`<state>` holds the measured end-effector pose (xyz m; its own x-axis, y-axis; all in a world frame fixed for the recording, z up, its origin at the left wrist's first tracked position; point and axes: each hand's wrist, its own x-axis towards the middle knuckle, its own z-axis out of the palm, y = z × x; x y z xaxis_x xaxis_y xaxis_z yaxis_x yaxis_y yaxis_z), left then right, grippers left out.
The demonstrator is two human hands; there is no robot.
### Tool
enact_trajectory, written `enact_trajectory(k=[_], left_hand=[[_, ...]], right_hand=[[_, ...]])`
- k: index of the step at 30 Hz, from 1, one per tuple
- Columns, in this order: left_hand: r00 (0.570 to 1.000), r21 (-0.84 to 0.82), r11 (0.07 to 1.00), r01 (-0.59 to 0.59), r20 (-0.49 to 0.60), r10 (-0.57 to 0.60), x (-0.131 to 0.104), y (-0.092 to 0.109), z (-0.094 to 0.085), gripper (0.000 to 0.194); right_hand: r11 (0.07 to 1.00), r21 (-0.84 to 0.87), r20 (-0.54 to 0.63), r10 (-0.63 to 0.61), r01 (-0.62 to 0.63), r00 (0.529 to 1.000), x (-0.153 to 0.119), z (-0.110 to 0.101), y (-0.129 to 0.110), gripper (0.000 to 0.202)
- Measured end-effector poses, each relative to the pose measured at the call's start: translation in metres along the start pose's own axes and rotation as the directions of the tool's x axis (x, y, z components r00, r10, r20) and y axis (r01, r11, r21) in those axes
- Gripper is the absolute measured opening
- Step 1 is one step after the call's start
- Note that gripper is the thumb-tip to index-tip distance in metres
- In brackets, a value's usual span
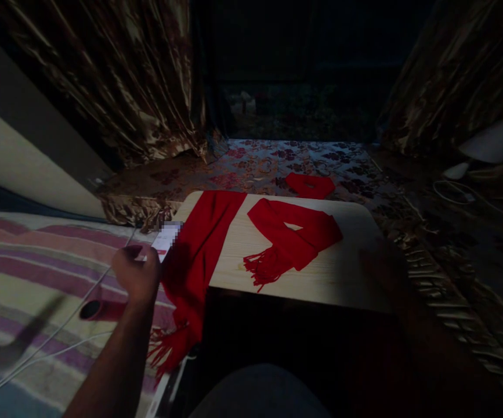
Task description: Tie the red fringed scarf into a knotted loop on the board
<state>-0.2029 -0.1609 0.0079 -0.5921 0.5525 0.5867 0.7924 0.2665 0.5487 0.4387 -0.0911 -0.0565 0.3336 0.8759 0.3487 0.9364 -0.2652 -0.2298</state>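
In the head view, my left hand is closed around a phone with a lit, partly blurred-out screen, left of the small wooden table. A long red scarf with fringed ends lies across the table's left side and hangs over its front edge. Beside it, a second red scarf rests folded in a loop, its fringe toward me. My right hand is at the right edge of the wooden tabletop, deep in shadow, so its fingers cannot be made out.
Another red cloth piece lies on the patterned cover behind the table. A striped bed at left carries a dark-ended cylinder and white cables. A white lamp stands at right; curtains hang behind.
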Motion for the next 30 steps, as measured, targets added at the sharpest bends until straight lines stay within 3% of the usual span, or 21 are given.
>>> enact_trajectory(k=[3, 6, 8, 10, 11, 12, 14, 15, 16, 17, 18, 21, 27, 30], left_hand=[[0.999, 0.029, 0.998, 0.051, 0.019, -0.051, -0.015, -0.026, -0.003, 0.032], [0.992, 0.031, 0.991, 0.128, 0.014, -0.128, -0.036, -0.030, 0.001, 0.037], [0.997, 0.021, 0.997, 0.076, -0.003, -0.076, -0.051, -0.020, 0.001, 0.034], [0.988, -0.038, 0.992, -0.124, 0.090, 0.127, -0.066, -0.002, 0.000, 0.028], [0.939, -0.105, 0.958, -0.268, 0.196, 0.284, -0.073, 0.009, -0.001, 0.026], [0.837, -0.191, 0.892, -0.410, 0.309, 0.451, -0.080, 0.021, -0.001, 0.025], [0.554, -0.342, 0.732, -0.590, 0.488, 0.674, -0.090, 0.044, 0.000, 0.033], [0.426, -0.374, 0.665, -0.646, 0.546, 0.721, -0.094, 0.054, 0.001, 0.041], [0.328, -0.376, 0.614, -0.694, 0.594, 0.734, -0.096, 0.063, 0.004, 0.047], [0.267, -0.351, 0.578, -0.737, 0.634, 0.726, -0.097, 0.069, 0.007, 0.050], [0.235, -0.314, 0.550, -0.774, 0.665, 0.709, -0.098, 0.074, 0.011, 0.050], [0.200, -0.230, 0.492, -0.839, 0.712, 0.673, -0.096, 0.080, 0.021, 0.044], [0.055, -0.301, 0.380, -0.875, 0.717, 0.694, -0.094, 0.082, 0.028, 0.044], [0.016, -0.313, 0.354, -0.881, 0.729, 0.684, -0.094, 0.083, 0.028, 0.045]], right_hand=[[0.996, -0.042, 0.021, -0.075, 0.076, 0.997, -0.014, -0.004, -0.009, 0.067], [0.979, 0.042, -0.066, -0.197, 0.200, 0.978, -0.040, -0.011, -0.039, 0.058], [0.910, 0.146, -0.126, -0.371, 0.387, 0.920, -0.064, -0.017, -0.067, 0.047], [0.777, 0.247, -0.129, -0.566, 0.579, 0.815, -0.089, -0.025, -0.095, 0.039], [0.724, 0.285, -0.120, -0.623, 0.628, 0.773, -0.101, -0.028, -0.108, 0.039], [0.680, 0.319, -0.084, -0.673, 0.660, 0.735, -0.110, -0.032, -0.119, 0.042], [0.631, 0.343, -0.035, -0.732, 0.696, 0.681, -0.123, -0.038, -0.134, 0.054], [0.622, 0.342, -0.012, -0.747, 0.705, 0.665, -0.127, -0.041, -0.138, 0.061], [0.617, 0.334, 0.006, -0.757, 0.713, 0.653, -0.129, -0.043, -0.141, 0.068], [0.616, 0.321, 0.022, -0.764, 0.719, 0.645, -0.129, -0.044, -0.141, 0.073], [0.615, 0.305, 0.039, -0.771, 0.727, 0.636, -0.129, -0.044, -0.140, 0.077], [0.624, 0.235, 0.092, -0.777, 0.745, 0.623, -0.130, -0.042, -0.137, 0.073], [0.628, 0.133, 0.153, -0.777, 0.767, 0.610, -0.133, -0.040, -0.137, 0.073], [0.612, 0.113, 0.164, -0.788, 0.782, 0.593, -0.134, -0.041, -0.137, 0.075]])
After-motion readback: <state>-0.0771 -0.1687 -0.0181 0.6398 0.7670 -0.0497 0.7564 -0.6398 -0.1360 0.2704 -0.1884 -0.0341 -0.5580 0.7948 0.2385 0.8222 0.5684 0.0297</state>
